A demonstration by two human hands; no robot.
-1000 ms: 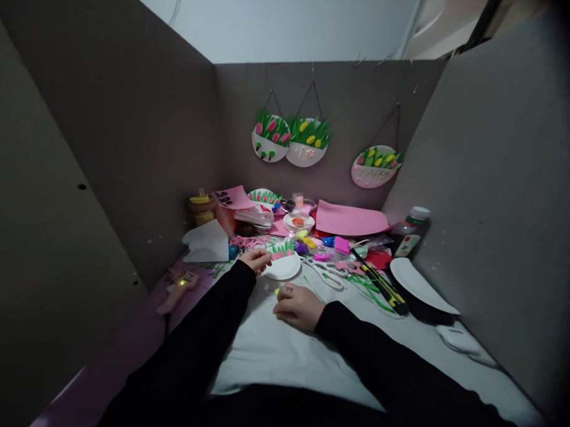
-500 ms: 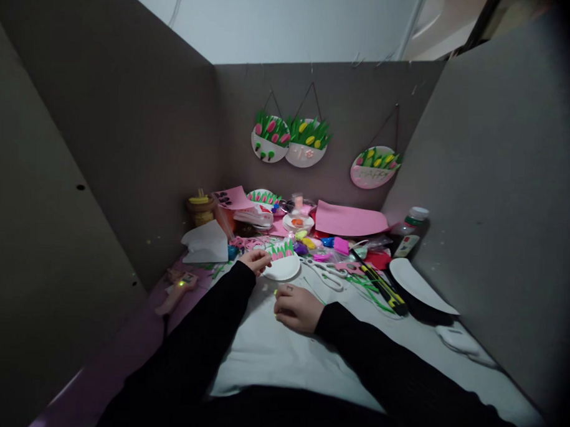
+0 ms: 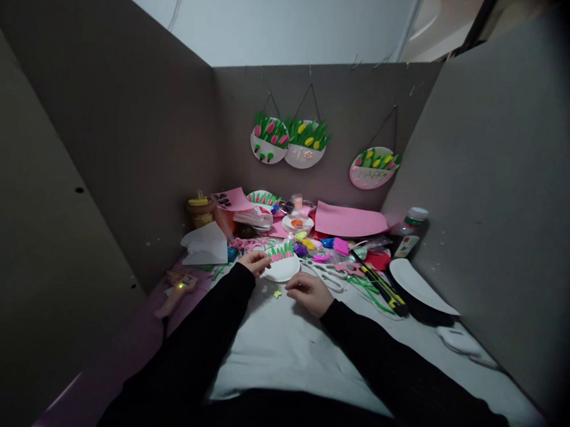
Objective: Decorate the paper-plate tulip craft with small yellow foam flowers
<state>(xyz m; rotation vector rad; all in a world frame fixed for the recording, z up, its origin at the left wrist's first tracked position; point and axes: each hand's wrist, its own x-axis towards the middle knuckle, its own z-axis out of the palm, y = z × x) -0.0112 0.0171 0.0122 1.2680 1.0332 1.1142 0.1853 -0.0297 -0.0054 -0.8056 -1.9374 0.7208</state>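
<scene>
My left hand [image 3: 255,262] is at the left edge of a white paper plate [image 3: 281,272] with pink tulips and green leaves on its upper half. Its thumb and fingers are pinched together, and whatever may be between them is too small to make out. On the cloth just in front of the plate lies a small yellow flower-shaped piece [image 3: 277,294]. To the right of that piece, my right hand [image 3: 311,294] hovers low with fingers curled toward the thumb. I cannot make out anything in its fingertips.
White-handled scissors [image 3: 332,278] and a black-and-yellow utility knife [image 3: 380,285] lie to the right. A pink glue gun [image 3: 177,294] with a lit light is at left. Coloured clay packs [image 3: 341,245] crowd the back, below hanging plate crafts [image 3: 306,155]. A bottle [image 3: 410,230] stands at right.
My right hand has moved right and slightly away from me, leaving the yellow flower-shaped piece uncovered on the cloth. My left hand has stayed almost still by the plate.
</scene>
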